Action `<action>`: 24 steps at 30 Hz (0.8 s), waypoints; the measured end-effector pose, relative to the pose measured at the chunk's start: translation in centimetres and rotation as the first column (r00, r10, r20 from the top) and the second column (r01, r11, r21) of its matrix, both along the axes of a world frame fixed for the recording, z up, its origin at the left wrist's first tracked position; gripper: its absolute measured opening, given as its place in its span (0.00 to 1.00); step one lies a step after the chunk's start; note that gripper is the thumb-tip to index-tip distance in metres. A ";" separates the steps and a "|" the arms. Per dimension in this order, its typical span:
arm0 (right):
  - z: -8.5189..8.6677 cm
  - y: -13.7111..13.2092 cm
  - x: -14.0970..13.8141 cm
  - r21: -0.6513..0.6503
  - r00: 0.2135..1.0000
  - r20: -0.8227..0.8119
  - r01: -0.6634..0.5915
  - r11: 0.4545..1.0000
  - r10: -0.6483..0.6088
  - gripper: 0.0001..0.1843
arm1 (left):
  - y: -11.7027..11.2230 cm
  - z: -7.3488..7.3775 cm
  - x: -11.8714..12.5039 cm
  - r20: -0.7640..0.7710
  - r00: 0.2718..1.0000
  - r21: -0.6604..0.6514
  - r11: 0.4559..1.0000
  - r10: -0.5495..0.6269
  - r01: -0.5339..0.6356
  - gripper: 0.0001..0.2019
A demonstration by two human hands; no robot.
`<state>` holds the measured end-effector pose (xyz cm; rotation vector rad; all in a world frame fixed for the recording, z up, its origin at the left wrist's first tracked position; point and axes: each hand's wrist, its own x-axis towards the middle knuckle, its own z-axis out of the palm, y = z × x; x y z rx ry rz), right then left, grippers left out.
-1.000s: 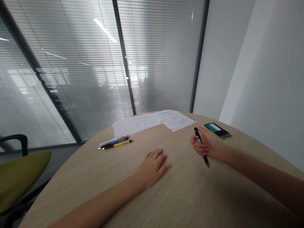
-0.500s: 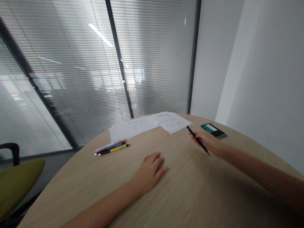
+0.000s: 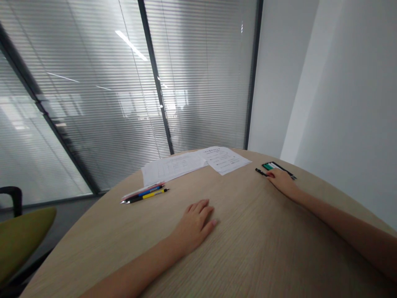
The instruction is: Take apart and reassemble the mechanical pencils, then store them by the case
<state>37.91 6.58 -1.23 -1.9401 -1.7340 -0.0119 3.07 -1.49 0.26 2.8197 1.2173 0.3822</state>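
My right hand (image 3: 283,182) is closed on a black pen (image 3: 261,171) low over the table, right beside a row of pens (image 3: 273,165) with black, green and white barrels. That hand covers much of the pen it holds and part of the row. My left hand (image 3: 195,223) rests palm down on the wooden table (image 3: 235,248), fingers spread, with nothing in it. Several more pens (image 3: 145,193), among them pink, blue and yellow ones, lie side by side to the left, apart from my left hand.
Printed paper sheets (image 3: 173,166) lie overlapping along the far side of the table. A green chair (image 3: 25,236) stands at the left. Glass panels with blinds (image 3: 201,82) rise behind the table, and a white wall (image 3: 350,107) is at the right.
My right hand has moved right and lower with the black pen, from the open tabletop to the row of pens. My left hand has stayed in place.
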 end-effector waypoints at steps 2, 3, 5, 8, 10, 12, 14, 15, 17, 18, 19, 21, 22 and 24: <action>0.0 -0.1 0.1 -0.019 0.998 0.070 0.008 1.000 -0.007 0.11 | 0.0 0.0 0.0 -0.001 1.000 -0.004 1.000 0.005 -0.005 0.20; 0.0 -0.2 0.0 -0.029 0.995 0.099 0.010 1.000 -0.007 0.11 | 0.0 0.0 0.0 -0.001 1.000 -0.006 1.000 0.006 -0.006 0.20; 0.0 -0.4 -0.1 -0.049 0.989 0.145 0.012 0.999 -0.005 0.11 | 0.0 0.1 0.1 -0.002 1.000 -0.009 1.000 0.008 -0.008 0.19; 0.3 -0.6 -0.3 -0.092 0.982 0.187 0.030 0.995 -0.012 0.12 | 0.0 0.2 0.1 -0.007 1.000 -0.013 1.000 0.009 -0.009 0.19; 0.9 -0.6 -0.1 -0.131 0.979 0.203 0.058 0.990 -0.030 0.13 | 0.1 0.2 0.1 -0.004 1.000 -0.011 1.000 0.009 -0.009 0.19; 1.7 -0.7 0.2 -0.187 0.975 0.215 0.090 0.978 -0.048 0.13 | 0.1 0.1 0.1 -0.003 1.000 -0.004 1.000 0.007 -0.007 0.19; 2.7 -0.8 0.7 -0.269 0.974 0.224 0.108 0.957 -0.047 0.12 | 0.2 0.0 0.1 -0.005 1.000 0.003 1.000 0.007 -0.007 0.19; 3.2 -0.9 1.0 -0.320 0.974 0.224 0.109 0.941 -0.037 0.11 | 0.2 0.0 0.1 -0.007 1.000 0.007 1.000 0.009 -0.009 0.19; 4.0 -1.4 1.3 -0.433 0.978 0.209 0.099 0.896 -0.007 0.10 | 0.1 0.0 0.2 -0.010 1.000 0.010 1.000 0.015 -0.015 0.19; 4.3 -1.6 1.3 -0.484 0.980 0.197 0.095 0.870 0.002 0.10 | 0.1 0.1 0.2 -0.012 1.000 0.009 1.000 0.018 -0.018 0.19; 4.5 -1.9 1.3 -0.529 0.983 0.185 0.090 0.844 0.010 0.11 | 0.1 0.1 0.3 -0.014 1.000 0.007 1.000 0.019 -0.019 0.19; 4.6 -2.4 1.3 -0.589 0.986 0.165 0.083 0.804 0.019 0.11 | 0.0 0.3 0.3 -0.017 1.000 -0.003 1.000 0.019 -0.019 0.19; 4.6 -2.5 1.2 -0.606 0.987 0.159 0.079 0.792 0.023 0.11 | 0.0 0.3 0.3 -0.017 1.000 -0.007 1.000 0.019 -0.019 0.19; 4.5 -2.6 1.1 -0.622 0.988 0.155 0.076 0.779 0.027 0.10 | 0.0 0.3 0.3 -0.013 1.000 -0.014 1.000 0.021 -0.021 0.19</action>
